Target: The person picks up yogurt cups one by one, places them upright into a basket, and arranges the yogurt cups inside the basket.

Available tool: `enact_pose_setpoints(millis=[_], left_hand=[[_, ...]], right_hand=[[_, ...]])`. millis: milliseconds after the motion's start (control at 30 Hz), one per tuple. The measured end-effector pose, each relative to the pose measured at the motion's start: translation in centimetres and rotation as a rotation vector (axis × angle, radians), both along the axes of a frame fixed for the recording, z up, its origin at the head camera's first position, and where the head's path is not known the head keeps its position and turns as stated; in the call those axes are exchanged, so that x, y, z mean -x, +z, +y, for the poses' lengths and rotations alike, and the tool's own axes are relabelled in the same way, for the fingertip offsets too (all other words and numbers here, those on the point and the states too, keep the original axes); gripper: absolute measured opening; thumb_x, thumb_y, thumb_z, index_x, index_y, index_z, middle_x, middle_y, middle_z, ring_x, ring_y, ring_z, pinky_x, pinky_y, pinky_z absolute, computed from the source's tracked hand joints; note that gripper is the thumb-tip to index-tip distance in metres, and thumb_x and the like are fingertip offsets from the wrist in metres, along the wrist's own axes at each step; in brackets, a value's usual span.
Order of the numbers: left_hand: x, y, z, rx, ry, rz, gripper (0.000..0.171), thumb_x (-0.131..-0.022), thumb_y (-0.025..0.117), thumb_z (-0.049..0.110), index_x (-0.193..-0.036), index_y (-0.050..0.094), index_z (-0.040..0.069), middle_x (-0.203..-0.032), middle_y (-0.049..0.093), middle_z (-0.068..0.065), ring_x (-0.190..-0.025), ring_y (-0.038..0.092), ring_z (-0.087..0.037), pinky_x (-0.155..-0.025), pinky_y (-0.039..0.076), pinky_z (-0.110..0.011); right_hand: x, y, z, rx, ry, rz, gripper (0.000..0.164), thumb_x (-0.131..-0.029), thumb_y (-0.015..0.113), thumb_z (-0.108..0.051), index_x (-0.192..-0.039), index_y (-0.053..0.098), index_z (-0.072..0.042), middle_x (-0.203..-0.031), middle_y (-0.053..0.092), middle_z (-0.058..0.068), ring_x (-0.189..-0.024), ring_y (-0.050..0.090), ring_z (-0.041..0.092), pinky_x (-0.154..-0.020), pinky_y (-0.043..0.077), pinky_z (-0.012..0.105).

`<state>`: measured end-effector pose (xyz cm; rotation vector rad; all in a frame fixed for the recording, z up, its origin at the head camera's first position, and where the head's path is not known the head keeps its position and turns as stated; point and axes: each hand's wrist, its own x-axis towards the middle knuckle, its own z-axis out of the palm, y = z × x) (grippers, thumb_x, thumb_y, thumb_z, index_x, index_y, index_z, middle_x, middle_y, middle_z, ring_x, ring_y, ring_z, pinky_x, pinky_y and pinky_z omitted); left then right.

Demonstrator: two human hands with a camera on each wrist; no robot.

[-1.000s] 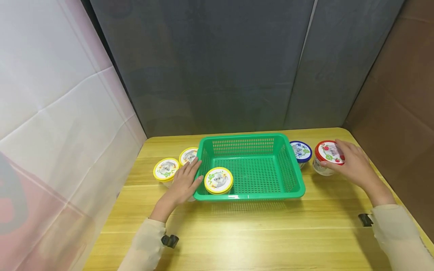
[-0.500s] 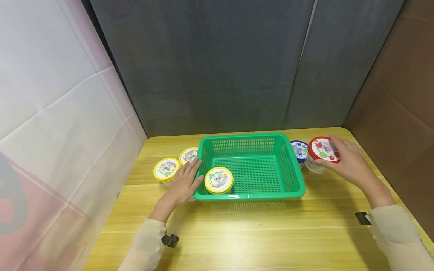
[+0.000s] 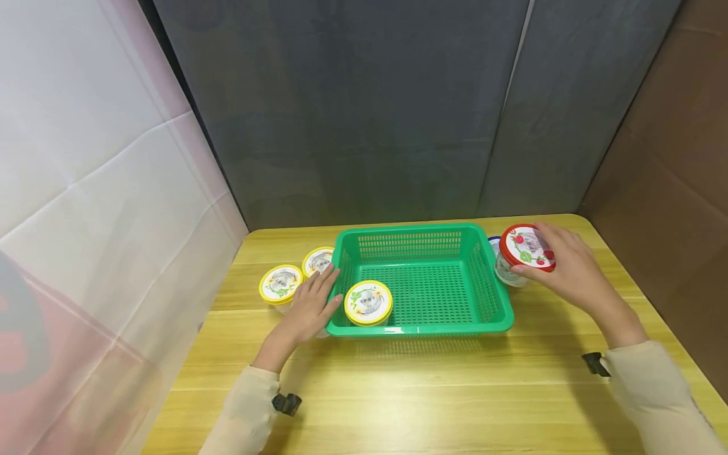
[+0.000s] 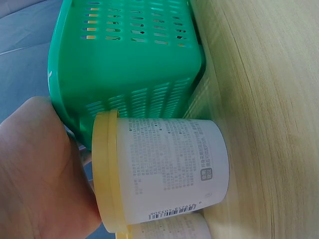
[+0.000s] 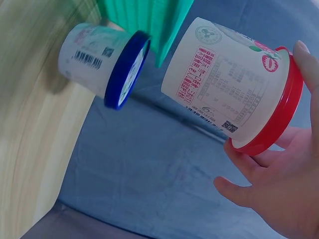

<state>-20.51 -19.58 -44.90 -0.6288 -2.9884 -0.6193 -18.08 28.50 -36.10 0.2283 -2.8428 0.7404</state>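
Observation:
My right hand (image 3: 574, 272) grips a white tub with a red lid (image 3: 526, 248) by its lid, fingers on one side and thumb on the other. The right wrist view shows that tub tilted and raised above the wooden table. Below it, partly covered in the head view, stands a blue-lidded tub (image 5: 94, 59). My left hand (image 3: 307, 308) rests with extended fingers at the left rim of the green basket (image 3: 421, 329). Beside this hand stand yellow-lidded tubs (image 3: 281, 283), one close against the basket in the left wrist view. Another yellow-lidded tub (image 3: 368, 303) sits in the basket's front left corner.
The wooden table (image 3: 398, 392) carries everything. A dark grey partition (image 3: 364, 114) rises behind it, a brown panel (image 3: 677, 177) stands at the right, and a pale sheet (image 3: 114, 164) hangs at the left.
My right hand has lifted the red-lidded tub and carried it left toward the basket, now covering much of the blue-lidded tub. The left hand and basket stay put.

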Motion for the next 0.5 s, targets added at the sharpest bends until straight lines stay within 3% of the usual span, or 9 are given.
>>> enact_pose_setpoints(millis=[500], left_hand=[[0.0,0.1,0.0,0.001,0.002,-0.013,0.061,-0.106,0.034,0.042,-0.16,0.02,0.015,-0.168,0.015,-0.007,-0.153,0.013,-0.042,-0.12,0.015,-0.066]], right_hand=[[1.0,0.0,-3.6,0.059,0.095,-0.003,0.1,-0.08,0.078,-0.05,-0.157,0.027,-0.01,-0.155,0.035,0.022,-0.138,0.029,0.047,-0.106,0.027,0.069]])
